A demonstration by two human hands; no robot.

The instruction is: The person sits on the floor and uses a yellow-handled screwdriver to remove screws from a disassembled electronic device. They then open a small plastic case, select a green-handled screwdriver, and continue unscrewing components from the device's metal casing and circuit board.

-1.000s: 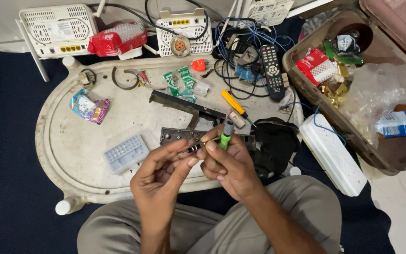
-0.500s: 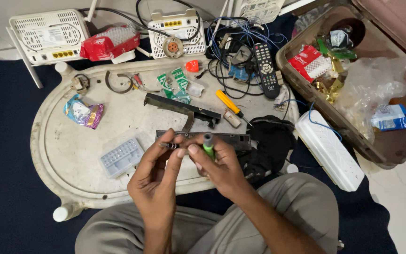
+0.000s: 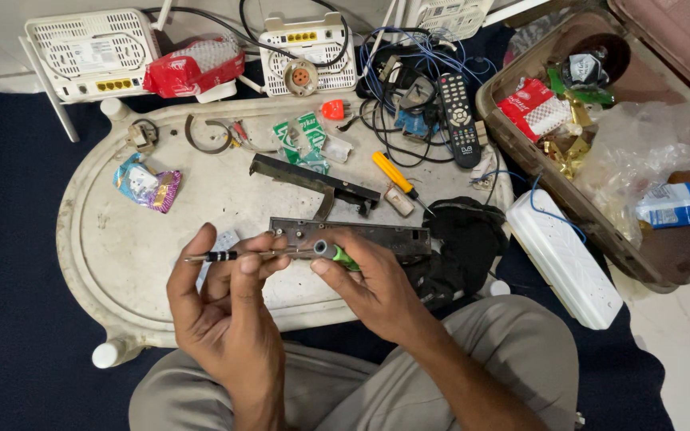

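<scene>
My left hand (image 3: 225, 319) pinches a thin metal screwdriver shaft (image 3: 237, 255) with a black knurled section; the shaft lies level and points left. My right hand (image 3: 373, 291) grips a green screwdriver handle (image 3: 343, 257) at the shaft's right end. Whether shaft and handle are joined is hidden by my fingers. Both hands hover over the near part of a white oval table (image 3: 81, 263). Just behind my fingers lies a long dark metal strip (image 3: 389, 234). A small clear box (image 3: 221, 238) is mostly hidden by my left hand.
Farther back lie a dark angled bracket (image 3: 313, 182), a yellow screwdriver (image 3: 393, 174) and a candy wrapper (image 3: 147, 183). A black cloth (image 3: 465, 239), white power strip (image 3: 565, 259) and open brown case (image 3: 600, 215) are to the right. Two white routers (image 3: 93, 52), cables and a remote (image 3: 458, 120) crowd the back.
The green handle has turned from upright to level. The thin shaft now sticks out to the left between my hands, which have spread slightly apart.
</scene>
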